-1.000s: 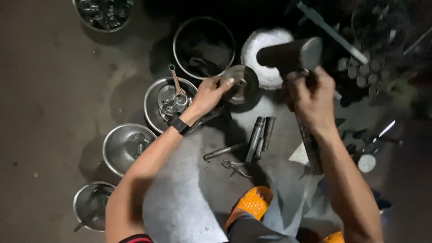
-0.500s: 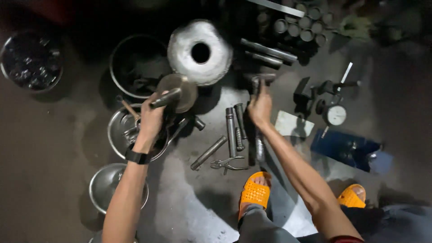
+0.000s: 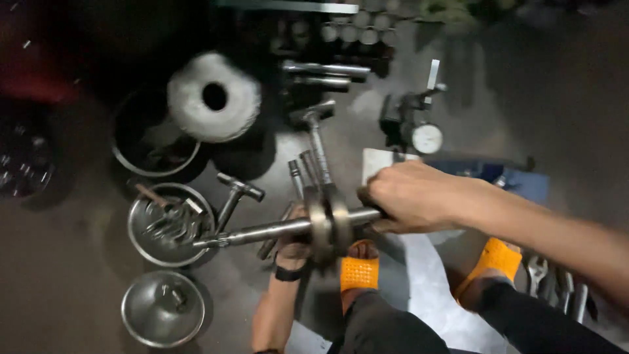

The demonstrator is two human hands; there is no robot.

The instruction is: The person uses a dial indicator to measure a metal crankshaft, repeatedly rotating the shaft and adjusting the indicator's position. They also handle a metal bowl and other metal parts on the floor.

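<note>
Above the concrete floor, the right hand clenches a long steel shaft, its two metal discs already seated. Beneath them, the left hand props the shaft; its grip is hidden. Loose tools lie unused.

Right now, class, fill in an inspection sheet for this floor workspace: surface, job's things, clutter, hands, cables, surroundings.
Surface: dark concrete floor, with a pale sheet under the feet.
Job's things: steel shaft held level, passing through a thick metal disc.
Clutter: three metal bowls at left, one holding tools; a hammer; loose rods; a white fibre roll; a dial gauge; wrenches at lower right.
Hands: right hand grips the shaft's end; left hand, watch on its wrist, is under the disc, mostly hidden.
Cables: nothing seen.
Surroundings: orange sandals, dim light, pipes stacked at top.
</note>
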